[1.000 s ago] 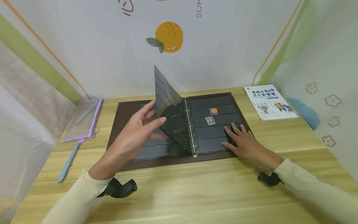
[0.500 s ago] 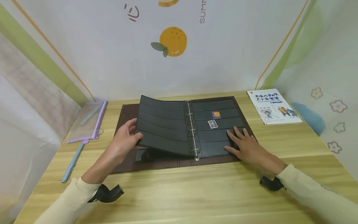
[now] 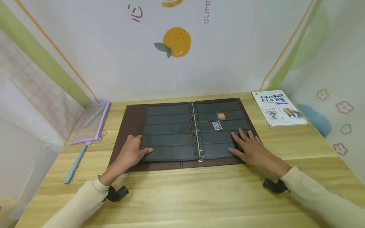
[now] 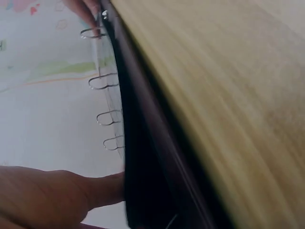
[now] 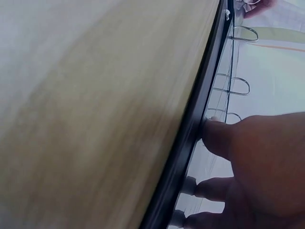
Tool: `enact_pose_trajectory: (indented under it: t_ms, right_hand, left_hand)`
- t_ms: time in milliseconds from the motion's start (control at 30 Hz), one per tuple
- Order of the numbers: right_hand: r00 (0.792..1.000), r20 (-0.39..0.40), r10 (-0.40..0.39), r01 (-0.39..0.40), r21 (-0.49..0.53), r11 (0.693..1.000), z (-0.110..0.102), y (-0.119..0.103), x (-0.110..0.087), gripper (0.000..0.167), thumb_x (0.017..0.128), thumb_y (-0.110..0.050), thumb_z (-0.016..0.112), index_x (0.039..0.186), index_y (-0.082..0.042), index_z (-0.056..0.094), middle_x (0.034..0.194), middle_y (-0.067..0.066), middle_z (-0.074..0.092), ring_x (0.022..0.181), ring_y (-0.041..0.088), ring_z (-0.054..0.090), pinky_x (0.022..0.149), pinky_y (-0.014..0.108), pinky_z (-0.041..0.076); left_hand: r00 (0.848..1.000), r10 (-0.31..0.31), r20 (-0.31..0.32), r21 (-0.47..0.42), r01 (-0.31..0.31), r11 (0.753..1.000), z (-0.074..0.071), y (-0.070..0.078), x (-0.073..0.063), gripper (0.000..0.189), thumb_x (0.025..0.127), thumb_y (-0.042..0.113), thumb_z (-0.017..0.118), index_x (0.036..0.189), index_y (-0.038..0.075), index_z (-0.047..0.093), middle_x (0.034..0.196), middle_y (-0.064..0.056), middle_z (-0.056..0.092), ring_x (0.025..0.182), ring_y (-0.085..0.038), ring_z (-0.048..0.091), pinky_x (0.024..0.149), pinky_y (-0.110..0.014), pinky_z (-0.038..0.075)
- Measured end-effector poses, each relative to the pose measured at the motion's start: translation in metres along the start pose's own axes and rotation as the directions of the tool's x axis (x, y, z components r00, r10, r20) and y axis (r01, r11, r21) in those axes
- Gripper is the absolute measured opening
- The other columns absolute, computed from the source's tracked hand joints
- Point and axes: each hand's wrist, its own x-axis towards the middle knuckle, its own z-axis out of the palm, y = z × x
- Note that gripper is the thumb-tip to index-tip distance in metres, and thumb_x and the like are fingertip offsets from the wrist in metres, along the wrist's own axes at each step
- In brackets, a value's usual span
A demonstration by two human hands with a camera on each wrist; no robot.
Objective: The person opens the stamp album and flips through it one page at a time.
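A stamp album (image 3: 134, 115) with a dark brown cover and ring binding lies spread on the wooden table. Its black left page (image 3: 168, 126) has several strip pockets. My left hand (image 3: 131, 150) holds that page's outer edge, thumb on top; its other fingertips are hidden. In the left wrist view, the thumb (image 4: 107, 188) presses the black sheet. My right hand (image 3: 251, 152) rests with spread fingers on the lower outer part of the right page (image 3: 214, 150). Above those fingers, an orange-and-purple stamp (image 3: 220, 116) and a grey stamp (image 3: 217, 125) sit in the pockets.
Metal rings (image 3: 196, 131) run down the album's middle. At the left lie a purple-edged mesh pouch (image 3: 88, 123) and a blue stick-like item (image 3: 75, 164). A white picture book (image 3: 279, 107) is at the back right. A printed curtain (image 3: 222, 57) hangs behind the table.
The left page has come down from upright to nearly flat on the left side, carried by my left hand, which moved left and down. My right hand stays on the right page.
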Motion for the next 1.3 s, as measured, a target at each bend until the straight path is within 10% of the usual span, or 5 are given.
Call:
enact_pose_trajectory:
  t_ms: [467, 567, 667, 900, 1300]
  right_hand:
    - [0.998, 0.001, 0.063, -0.062, 0.118, 0.991, -0.022, 0.009, 0.01, 0.08, 0.102, -0.043, 0.057, 0.157, 0.006, 0.026, 0.155, 0.05, 0.004, 0.145, 0.068, -0.002, 0.114, 0.077, 0.008]
    - [0.997, 0.003, 0.083, -0.083, 0.115, 0.99, -0.023, 0.011, 0.014, 0.078, 0.101, -0.041, 0.059, 0.154, 0.009, 0.03, 0.151, 0.054, 0.01, 0.144, 0.069, 0.0, 0.113, 0.078, 0.009]
    - [0.995, -0.016, 0.101, -0.098, 0.122, 0.988, -0.02, 0.011, 0.017, 0.076, 0.1, -0.038, 0.062, 0.151, 0.011, 0.035, 0.148, 0.055, 0.017, 0.142, 0.071, 0.003, 0.112, 0.079, 0.01]
    - [0.99, -0.056, 0.131, -0.116, 0.217, 0.969, -0.028, 0.017, 0.026, 0.082, 0.098, -0.032, 0.066, 0.153, 0.014, 0.026, 0.144, 0.049, 0.035, 0.134, 0.066, 0.032, 0.106, 0.074, 0.032]
    - [0.947, -0.01, 0.32, -0.261, 0.555, 0.79, -0.05, 0.039, 0.038, 0.079, 0.099, -0.024, 0.065, 0.155, 0.011, 0.023, 0.135, 0.036, 0.047, 0.104, 0.035, 0.063, 0.081, 0.042, 0.057]
  left_hand:
    - [0.989, 0.13, -0.065, 0.177, -0.117, 0.977, 0.008, 0.005, -0.003, 0.04, 0.094, 0.023, 0.073, 0.1, -0.015, 0.065, 0.101, -0.032, 0.049, 0.083, -0.036, 0.046, 0.065, -0.039, 0.044]
    - [0.984, 0.177, -0.012, 0.223, -0.17, 0.96, 0.01, 0.016, 0.0, 0.06, 0.097, 0.033, 0.069, 0.131, -0.015, 0.056, 0.131, -0.04, 0.045, 0.114, -0.05, 0.048, 0.087, -0.053, 0.049]
    - [0.971, 0.214, 0.111, 0.205, -0.233, 0.951, 0.014, 0.027, 0.007, 0.079, 0.099, 0.043, 0.062, 0.156, -0.002, 0.032, 0.163, -0.033, 0.017, 0.15, -0.052, 0.017, 0.112, -0.07, 0.028]
    - [0.921, 0.295, 0.254, 0.127, -0.334, 0.934, 0.025, 0.039, 0.02, 0.079, 0.101, 0.047, 0.057, 0.163, 0.017, 0.019, 0.171, -0.018, -0.001, 0.157, -0.042, -0.007, 0.12, -0.071, 0.004]
    - [0.912, 0.281, 0.299, 0.108, -0.325, 0.939, 0.028, 0.041, 0.021, 0.078, 0.102, 0.047, 0.056, 0.164, 0.02, 0.018, 0.171, -0.017, -0.001, 0.157, -0.042, -0.007, 0.12, -0.071, 0.002]
